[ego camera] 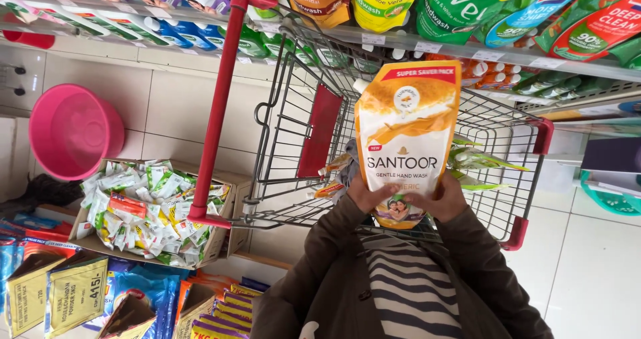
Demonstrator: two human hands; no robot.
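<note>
- Our left hand (369, 195) and right hand (446, 197) both grip the orange refill pouch (405, 135) upright, fingers wrapped round its base.
- The wire trolley (507, 135) lies at twelve o'clock, behind the pouch.

There is one view only — the camera sits on the person's head and looks steeply down along the chest. It is very near the left hand (369, 197) and right hand (442, 199), which appear low in the middle. Beyond them it faces the wire shopping cart (294, 112), the shelf (467, 48) along the top edge — and the tiled floor (587, 272).
</note>
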